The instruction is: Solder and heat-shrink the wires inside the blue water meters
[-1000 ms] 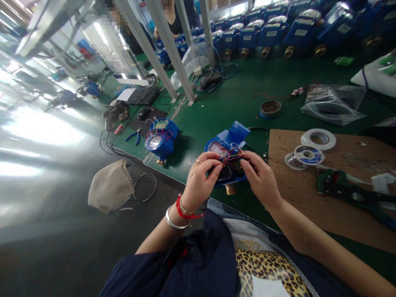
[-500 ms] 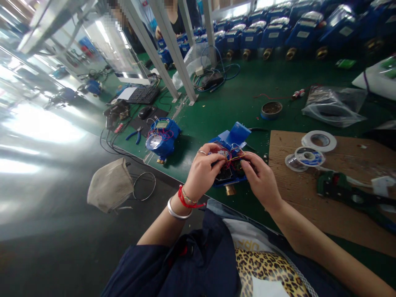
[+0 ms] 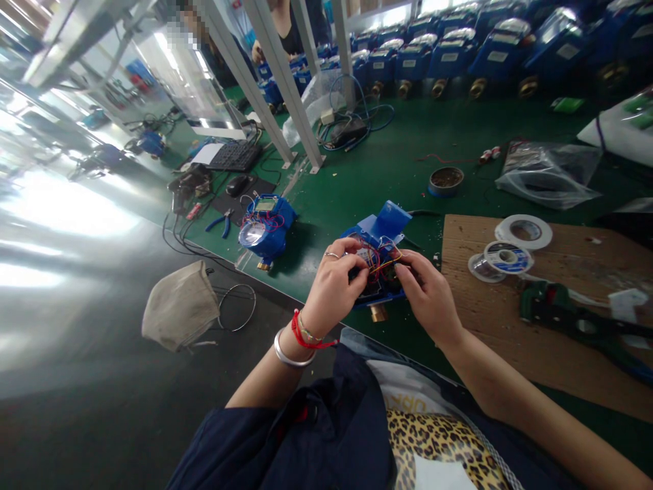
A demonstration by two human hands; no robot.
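Observation:
In front of me on the green bench lies a blue meter [image 3: 380,297] with its blue lid [image 3: 392,221] raised and a brass fitting [image 3: 378,313] facing me. Red and yellow wires [image 3: 380,262] cross its open housing. My left hand [image 3: 337,275], with a ring and bracelets, pinches wires over the left side of the housing. On the right side, my right hand [image 3: 428,289] has thumb and fingers closed on the other end of the wires. The fingertips partly cover the inside. A second blue meter [image 3: 266,228] with loose red wires stands to the left.
Blue pliers [image 3: 220,223], a mouse [image 3: 238,184] and a keyboard [image 3: 235,156] lie at the left. Cardboard [image 3: 469,299] at the right bears a tape roll [image 3: 524,232], a solder spool [image 3: 503,260] and a green tool [image 3: 548,304]. A round tin [image 3: 445,181] sits behind; blue meters [image 3: 415,62] line the back.
My left fingers have curled in slightly on the wires, and the yellow wire now slants between my hands. The meter stays in place; the whole view has shifted slightly.

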